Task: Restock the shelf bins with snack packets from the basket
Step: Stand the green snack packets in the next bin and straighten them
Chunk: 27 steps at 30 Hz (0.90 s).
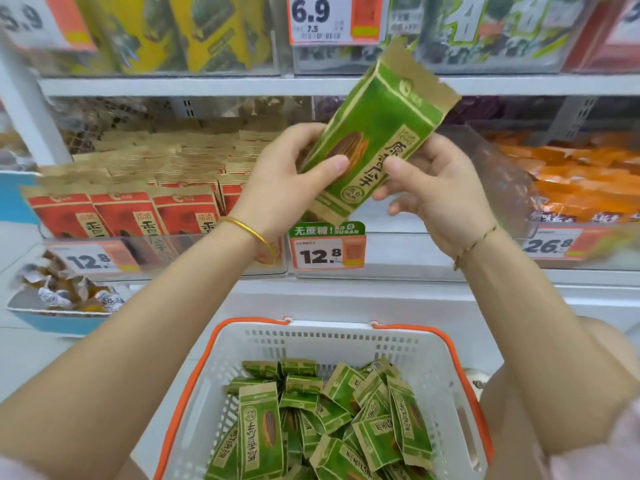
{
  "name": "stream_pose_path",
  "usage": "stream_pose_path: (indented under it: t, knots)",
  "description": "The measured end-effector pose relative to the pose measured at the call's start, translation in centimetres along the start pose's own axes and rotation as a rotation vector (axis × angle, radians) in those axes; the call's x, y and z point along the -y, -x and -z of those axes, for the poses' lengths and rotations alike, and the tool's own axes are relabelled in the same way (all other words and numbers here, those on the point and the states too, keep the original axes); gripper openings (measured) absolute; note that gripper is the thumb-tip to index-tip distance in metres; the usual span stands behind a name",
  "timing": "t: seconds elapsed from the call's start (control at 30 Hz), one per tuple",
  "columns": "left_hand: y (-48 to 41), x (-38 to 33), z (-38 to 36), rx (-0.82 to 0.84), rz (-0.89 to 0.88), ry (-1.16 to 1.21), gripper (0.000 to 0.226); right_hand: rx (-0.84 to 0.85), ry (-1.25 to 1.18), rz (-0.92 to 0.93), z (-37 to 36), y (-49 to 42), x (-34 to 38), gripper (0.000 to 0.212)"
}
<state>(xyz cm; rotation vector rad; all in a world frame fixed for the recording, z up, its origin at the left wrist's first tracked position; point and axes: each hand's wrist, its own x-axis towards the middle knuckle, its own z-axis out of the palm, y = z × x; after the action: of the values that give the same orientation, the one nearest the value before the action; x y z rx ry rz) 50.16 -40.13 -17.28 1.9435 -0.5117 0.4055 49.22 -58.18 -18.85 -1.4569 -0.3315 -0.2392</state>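
A green snack packet (372, 129) with kraft-paper ends is held up, tilted to the right, in front of the middle shelf. My left hand (287, 181) grips its lower left side, thumb on the front. My right hand (436, 188) pinches its lower right edge. Below, a white basket (339, 341) with orange handles holds several more green packets (329, 420). Behind the held packet is a clear shelf bin (398, 251) tagged 12.8; its inside is mostly hidden by my hands.
To the left, a clear bin holds several red packets (124, 216). To the right is a bin of orange packets (571, 181) tagged 26.8. The upper shelf (207, 85) carries yellow and green bags. A blue tray of wrapped sweets (69, 296) sits at the lower left.
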Motion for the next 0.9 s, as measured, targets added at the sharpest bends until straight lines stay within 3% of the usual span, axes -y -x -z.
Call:
stream_pose_path:
  t: [0.13, 0.27, 0.37, 0.47, 0.63, 0.77, 0.9]
  knots:
    - [-2.3, 0.9, 1.0, -0.048, -0.025, -0.356, 0.049, -0.047, 0.215, 0.161, -0.8, -2.3, 0.4, 0.017]
    - [-2.4, 2.8, 0.7, -0.06, 0.091, -0.759, 0.045, -0.071, 0.456, 0.037, -1.0, -3.6, -1.9, 0.012]
    - [-1.2, 3.7, 0.4, -0.122, -0.01, -0.872, 0.034, 0.006, 0.567, -0.146, -1.1, -4.1, -4.3, 0.01]
    - [-0.1, 5.2, 0.1, -0.076, -0.09, -1.015, 0.023, 0.032, 0.677, -0.285, -1.4, -4.7, -6.3, 0.013]
    - [0.8, 6.6, -0.2, -0.054, -0.143, -1.137, 0.029, 0.068, 0.977, -0.337, -2.1, -5.9, -6.8, 0.026]
    - [1.4, 6.8, 0.2, -0.071, -0.119, -1.153, 0.035, 0.135, 0.989, -0.373, -2.5, -6.2, -6.4, 0.036]
    - [1.9, 6.8, 0.1, -0.105, -0.188, -1.164, 0.036, 0.143, 0.951, -0.385, -2.4, -6.2, -6.2, 0.03]
